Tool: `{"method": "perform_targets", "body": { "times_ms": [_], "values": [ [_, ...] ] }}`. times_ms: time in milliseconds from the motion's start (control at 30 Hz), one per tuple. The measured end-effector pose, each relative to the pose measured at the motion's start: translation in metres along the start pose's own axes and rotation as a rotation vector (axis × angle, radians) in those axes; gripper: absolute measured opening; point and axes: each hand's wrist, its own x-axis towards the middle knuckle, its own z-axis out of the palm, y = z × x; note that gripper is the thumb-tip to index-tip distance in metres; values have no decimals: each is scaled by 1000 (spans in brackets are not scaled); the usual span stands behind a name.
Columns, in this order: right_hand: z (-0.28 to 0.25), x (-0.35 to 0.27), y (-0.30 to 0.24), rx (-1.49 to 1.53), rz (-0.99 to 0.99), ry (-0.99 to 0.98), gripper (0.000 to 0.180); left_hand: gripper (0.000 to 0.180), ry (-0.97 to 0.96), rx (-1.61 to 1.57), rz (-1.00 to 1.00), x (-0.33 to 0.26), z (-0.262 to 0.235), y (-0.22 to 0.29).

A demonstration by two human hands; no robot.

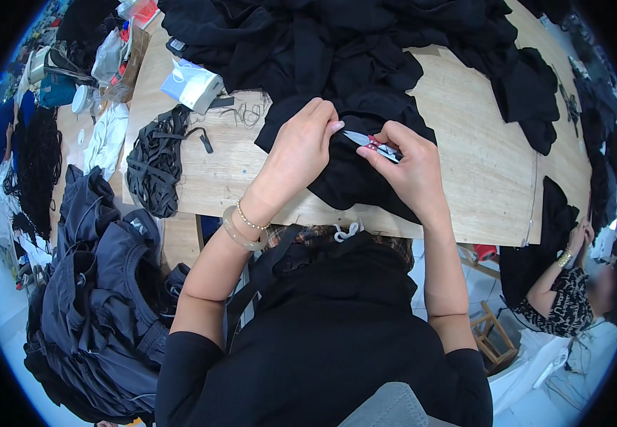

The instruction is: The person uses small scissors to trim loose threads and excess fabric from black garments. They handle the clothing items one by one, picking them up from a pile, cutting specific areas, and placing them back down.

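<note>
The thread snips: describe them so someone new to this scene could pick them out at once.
Start at the wooden table heaped with black fabric. At its near edge the right hand holds the thread snips beside the left hand. They alone show silver blades and a red grip against the black.

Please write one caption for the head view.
Right hand holds snips over black cloth pinched by left hand.

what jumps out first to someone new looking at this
At the centre, the right hand grips small red-handled thread snips, blades toward the black garment that the left hand pinches. Black fabric is heaped across the far wooden table. A pile of dark padded jackets lies lower left.
</note>
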Motion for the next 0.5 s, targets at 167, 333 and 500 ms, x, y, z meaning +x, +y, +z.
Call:
{"method": "perform_targets", "body": {
  "times_ms": [167, 333, 500],
  "values": [
    [-2, 4, -4, -19, 8, -40, 30, 10, -14, 19, 13, 0, -1, 2],
    [0, 8, -4, -50, -17, -51, 29, 10, -42, 34, 18, 0, -1, 6],
    [-7, 6, -5, -6, 53, -88, 29, 10, -45, 42, 10, -1, -1, 4]
  ]
}}
